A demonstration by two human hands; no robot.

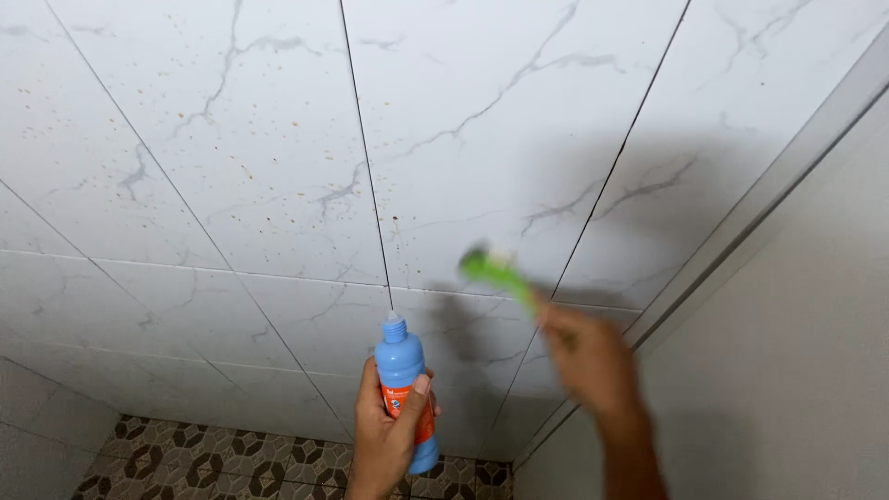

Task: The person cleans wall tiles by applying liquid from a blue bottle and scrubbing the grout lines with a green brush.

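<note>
Glossy veined wall tiles (pixel 259 139); left hand (pixel 384 435) fingers around smooth blue bottle (pixel 401 366), right hand (pixel 588 356) gripping blurred green brush (pixel 495 270).

The bottle (pixel 403 384) is light blue plastic with an orange label around its middle and a narrow blue nozzle at the top. It stands roughly upright, nozzle up and close to the white marbled wall tile, right at a dark grout line. Its lower body is partly wrapped by fingers, with a thumb across the label.

The brush (pixel 495 270) is bright green, with a pale bristle head at its upper left end. It is blurred, tilted, its handle running down to the right, the head against the tile, right of the bottle.
</note>
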